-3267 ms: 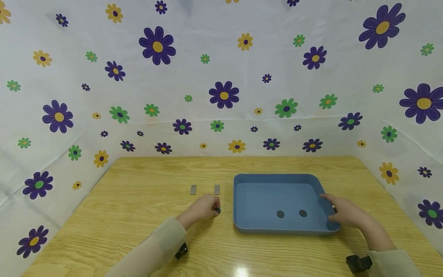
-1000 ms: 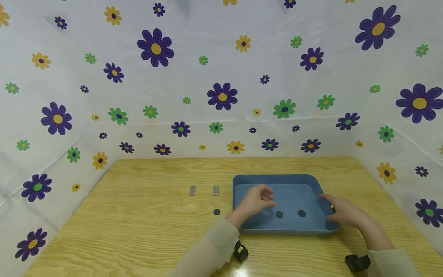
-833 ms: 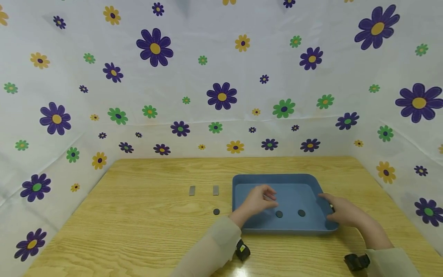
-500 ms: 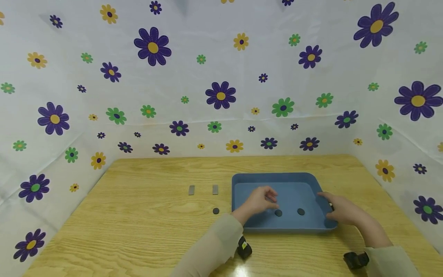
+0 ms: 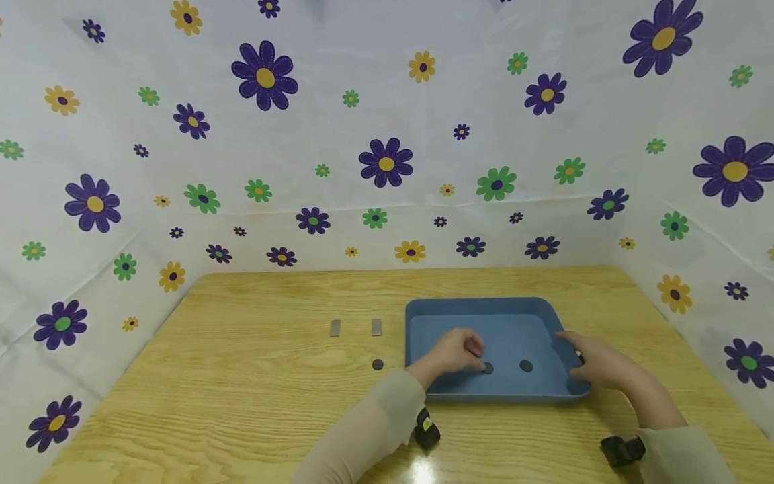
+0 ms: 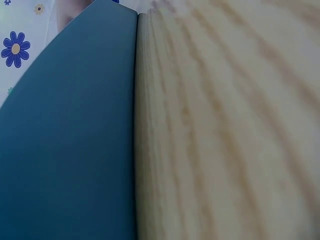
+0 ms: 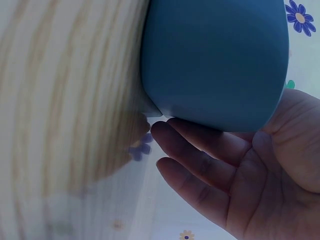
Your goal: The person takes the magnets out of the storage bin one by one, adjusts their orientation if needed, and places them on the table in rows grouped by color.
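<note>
In the head view my left hand (image 5: 453,351) reaches over the left wall into a blue tray (image 5: 465,396). Its thumb tip meets the left edge of a dark round disc (image 5: 488,368) on the tray floor, with a gap between thumb and forefinger. A second dark disc (image 5: 526,366) lies to its right. My right hand (image 5: 598,363) grips the tray's right wall; in the right wrist view its fingers (image 7: 200,192) curl beside the tray's outer side (image 7: 215,60), the thumb tip hidden. The left wrist view shows the tray's outer wall (image 6: 75,130), not the left hand's fingers.
Left of the tray on the wooden table (image 5: 242,376) lie a third dark disc (image 5: 377,364) and two small grey rectangular plates, a right one (image 5: 376,327) and a left one (image 5: 335,328). A flowered cloth (image 5: 326,134) surrounds the table's back and sides.
My left hand has left one disc on the table, crossed right into the tray and lowered to the nearer disc there. My right hand has stayed on the tray wall.
</note>
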`<state>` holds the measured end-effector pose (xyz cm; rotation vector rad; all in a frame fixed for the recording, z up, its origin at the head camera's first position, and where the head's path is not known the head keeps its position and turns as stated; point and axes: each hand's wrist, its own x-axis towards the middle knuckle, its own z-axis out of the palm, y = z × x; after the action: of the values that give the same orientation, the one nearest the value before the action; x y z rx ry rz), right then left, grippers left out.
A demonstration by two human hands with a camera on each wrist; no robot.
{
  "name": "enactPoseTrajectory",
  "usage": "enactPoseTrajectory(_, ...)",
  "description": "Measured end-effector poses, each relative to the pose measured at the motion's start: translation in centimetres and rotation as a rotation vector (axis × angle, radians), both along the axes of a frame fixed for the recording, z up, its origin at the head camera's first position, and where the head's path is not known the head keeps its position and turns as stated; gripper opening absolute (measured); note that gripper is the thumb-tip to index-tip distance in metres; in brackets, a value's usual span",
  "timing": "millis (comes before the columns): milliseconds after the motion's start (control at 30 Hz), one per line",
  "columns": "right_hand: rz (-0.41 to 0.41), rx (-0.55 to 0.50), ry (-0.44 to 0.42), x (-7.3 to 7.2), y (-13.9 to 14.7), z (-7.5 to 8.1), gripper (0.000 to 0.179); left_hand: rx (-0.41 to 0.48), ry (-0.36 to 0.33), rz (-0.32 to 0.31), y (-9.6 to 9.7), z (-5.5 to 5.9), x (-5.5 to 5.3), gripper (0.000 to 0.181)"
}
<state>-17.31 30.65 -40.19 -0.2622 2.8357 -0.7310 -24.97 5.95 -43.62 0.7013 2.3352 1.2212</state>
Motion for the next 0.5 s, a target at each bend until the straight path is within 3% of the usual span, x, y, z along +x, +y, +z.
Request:
enactPoseTrajectory(300, 0.008, -0.010, -0.001, 0.05, -0.01, 0.02, 0.064, -0.099, 0.066, -0.085, -0.06, -0.03, 0.23, 0.033)
enactPoseTrajectory(500, 0.015, -0.016, 0.002, 0.08, -0.06, 0.04, 0.064, -0.149, 0.075, -0.111, 0.01, -0.03, 0.29, 0.029)
